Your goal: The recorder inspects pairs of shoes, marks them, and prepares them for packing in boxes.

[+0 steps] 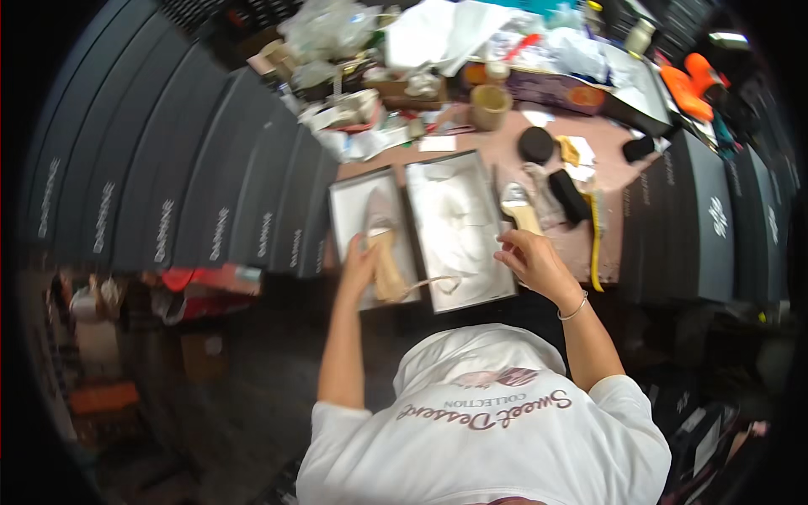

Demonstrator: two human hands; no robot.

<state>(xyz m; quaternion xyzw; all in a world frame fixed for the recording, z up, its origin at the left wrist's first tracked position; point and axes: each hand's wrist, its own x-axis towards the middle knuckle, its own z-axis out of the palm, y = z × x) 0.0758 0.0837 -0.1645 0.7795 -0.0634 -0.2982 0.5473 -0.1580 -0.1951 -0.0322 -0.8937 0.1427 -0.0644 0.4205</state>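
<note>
My left hand (pixel 360 263) is closed on the side of a beige sandal (pixel 387 268), which is over the shallow grey-white box tray (pixel 343 198). A thin light strap trails from the sandal toward the right. Beside it lies an open shoebox (pixel 502 290) with crumpled white tissue paper (pixel 454 210) inside. My right hand (pixel 534 263) is above the box's right edge, its fingers bent in a pinch. What they hold, if anything, is too small to tell. Just beyond that hand lies a second beige sandal (pixel 515 202) on the table. Motion blurs both sandals.
Dark shoeboxes (pixel 185 168) line the left, and more boxes (pixel 690 219) stand at the right. A yellow tape measure (pixel 597 244), a round black object (pixel 536 145) and a black block (pixel 570 198) lie right of the sandal. Behind stand a tan cup (pixel 490 107) and piled plastic bags (pixel 328 29).
</note>
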